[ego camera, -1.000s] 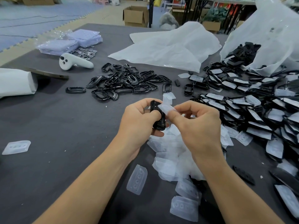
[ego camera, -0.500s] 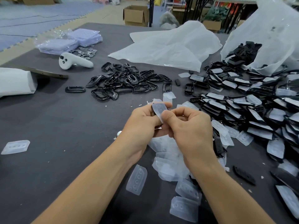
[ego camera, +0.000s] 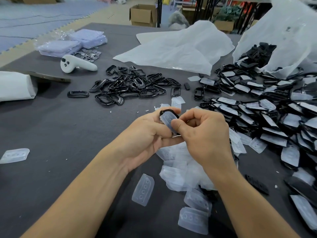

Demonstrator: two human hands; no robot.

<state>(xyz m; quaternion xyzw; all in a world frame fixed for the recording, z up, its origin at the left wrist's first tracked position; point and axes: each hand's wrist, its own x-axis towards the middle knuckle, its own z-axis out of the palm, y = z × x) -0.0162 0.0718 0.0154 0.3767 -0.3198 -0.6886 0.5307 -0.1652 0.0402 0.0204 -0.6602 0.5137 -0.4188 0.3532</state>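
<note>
You are holding a small black shell in your left hand, above the table, its grip curling around it. Your right hand is pinching the clear pad lying against the shell, grip closing on it.

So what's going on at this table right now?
A person works at a grey table. The left hand grips a small black shell while the right hand pinches the translucent pad lying on it. Under the hands loose pads are piled, black frames lie beyond, and a heap of pad-covered shells sits to the right.
</note>
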